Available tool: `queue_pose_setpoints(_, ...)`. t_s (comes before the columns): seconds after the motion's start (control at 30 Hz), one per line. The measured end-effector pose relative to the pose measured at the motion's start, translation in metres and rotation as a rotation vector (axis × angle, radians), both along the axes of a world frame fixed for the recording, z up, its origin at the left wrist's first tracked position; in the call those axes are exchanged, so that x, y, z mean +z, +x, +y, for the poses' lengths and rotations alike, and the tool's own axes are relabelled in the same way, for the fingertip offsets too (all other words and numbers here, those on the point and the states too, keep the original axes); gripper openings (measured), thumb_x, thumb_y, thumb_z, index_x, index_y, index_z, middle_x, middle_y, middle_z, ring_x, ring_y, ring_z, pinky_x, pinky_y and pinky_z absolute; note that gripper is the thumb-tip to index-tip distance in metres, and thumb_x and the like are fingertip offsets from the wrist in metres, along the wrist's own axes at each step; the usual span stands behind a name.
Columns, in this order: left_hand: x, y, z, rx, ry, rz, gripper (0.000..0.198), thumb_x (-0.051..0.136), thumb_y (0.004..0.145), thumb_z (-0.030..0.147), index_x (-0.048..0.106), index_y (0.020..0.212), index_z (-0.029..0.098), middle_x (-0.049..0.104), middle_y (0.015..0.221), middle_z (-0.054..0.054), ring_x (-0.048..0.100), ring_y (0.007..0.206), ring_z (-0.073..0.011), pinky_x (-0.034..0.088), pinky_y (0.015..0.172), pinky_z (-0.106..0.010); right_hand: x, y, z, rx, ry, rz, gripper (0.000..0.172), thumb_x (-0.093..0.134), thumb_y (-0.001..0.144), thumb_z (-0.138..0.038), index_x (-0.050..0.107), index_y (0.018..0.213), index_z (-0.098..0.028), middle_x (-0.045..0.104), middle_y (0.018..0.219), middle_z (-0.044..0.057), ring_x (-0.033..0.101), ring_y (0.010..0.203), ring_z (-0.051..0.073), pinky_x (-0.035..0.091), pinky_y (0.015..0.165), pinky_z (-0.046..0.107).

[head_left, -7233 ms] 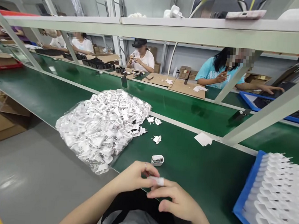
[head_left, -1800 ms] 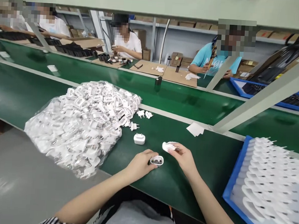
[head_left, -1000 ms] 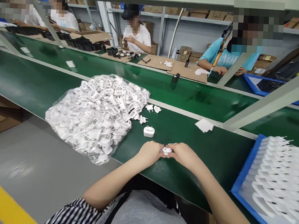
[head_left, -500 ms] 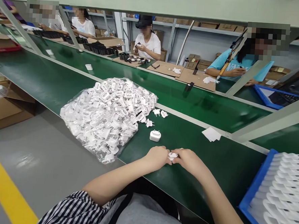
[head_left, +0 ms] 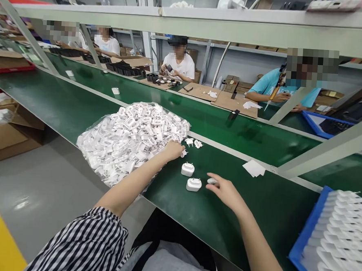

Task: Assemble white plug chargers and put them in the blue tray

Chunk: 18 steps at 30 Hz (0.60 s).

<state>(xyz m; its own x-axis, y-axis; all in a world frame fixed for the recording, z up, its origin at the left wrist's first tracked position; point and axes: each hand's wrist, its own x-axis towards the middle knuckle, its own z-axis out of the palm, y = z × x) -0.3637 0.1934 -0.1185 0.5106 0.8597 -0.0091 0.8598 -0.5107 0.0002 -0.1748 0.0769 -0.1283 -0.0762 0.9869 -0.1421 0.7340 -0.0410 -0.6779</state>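
On the belt [head_left: 256, 209], right hand [head_left: 223, 190] pinches a white cap [head_left: 211, 180]; two adapters [head_left: 193, 184] just left; left hand [head_left: 173, 149] curls against the plug pile [head_left: 128, 140], grip hidden.

Green bench [head_left: 225, 220], front lane. A clear bag of white plug parts [head_left: 131, 140] lies at the left and reaches over the near edge. Loose pin pieces [head_left: 193, 143] lie just right of it. Nearer, two white plug bodies [head_left: 188, 169] stand pins up, close but apart. A small white piece [head_left: 211, 180] lies beside them. A paper slip [head_left: 254, 168] lies by the far rail. A blue tray [head_left: 305, 229] of white parts sits at the right end.
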Motion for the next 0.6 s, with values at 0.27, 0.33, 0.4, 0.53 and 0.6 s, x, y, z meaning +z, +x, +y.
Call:
queue_pose_setpoints(0.27,0.007,0.045,-0.032,-0.403,0.186,-0.262,0.022,0.034,0.080,0.027,0.050,0.088,0.015,0.047,0.091,-0.006,0.046,0.086,-0.0140,0.036,0.070,-0.022,-0.006,-0.010,0.050,-0.278,-0.121,1.195,0.029,0.063,0.054,-0.032,0.055,0.076,-0.015,0.053,0.065,-0.001,0.047,0.049,0.005,0.036,0.039,0.015)
queue_pose_setpoints(0.33,0.007,0.048,-0.030,-0.438,0.143,-0.320,0.019,0.043,0.076,0.025,0.050,0.090,0.015,0.048,0.093,-0.005,0.045,0.089,-0.0139,0.036,0.074,-0.022,-0.010,-0.008,0.052,-0.302,-0.098,1.196,0.029,0.068,0.047,-0.026,0.056,0.070,-0.013,0.051,0.057,-0.002,0.045,0.045,0.004,0.035,0.038,0.012)
queue_pose_setpoints(0.4,0.011,0.037,-0.026,-0.404,0.104,-0.424,0.028,0.052,0.069,0.023,0.048,0.095,0.015,0.047,0.098,-0.004,0.042,0.094,-0.0143,0.034,0.081,-0.023,-0.013,0.002,0.049,-0.344,-0.094,1.194,0.033,0.071,0.041,-0.024,0.056,0.068,-0.013,0.055,0.062,-0.001,0.050,0.051,0.006,0.039,0.043,0.013)
queue_pose_setpoints(0.53,0.017,-0.007,-0.036,-0.192,-0.072,-0.728,0.042,0.055,0.065,0.034,0.044,0.102,0.016,0.044,0.108,-0.006,0.040,0.101,-0.0150,0.031,0.087,-0.025,-0.023,0.033,0.041,-0.458,-0.095,1.270,0.038,0.074,0.033,-0.025,0.055,0.065,-0.015,0.058,0.074,0.001,0.056,0.070,0.014,0.045,0.058,0.019)
queue_pose_setpoints(0.6,0.010,-0.023,-0.054,-0.141,-0.237,-0.866,0.070,0.059,0.059,0.041,0.029,0.118,0.017,0.035,0.119,-0.008,0.034,0.108,-0.0168,0.029,0.090,-0.026,-0.028,0.046,0.041,-0.511,-0.093,1.318,0.040,0.075,0.032,-0.026,0.055,0.065,-0.017,0.058,0.076,0.000,0.056,0.073,0.015,0.046,0.061,0.022)
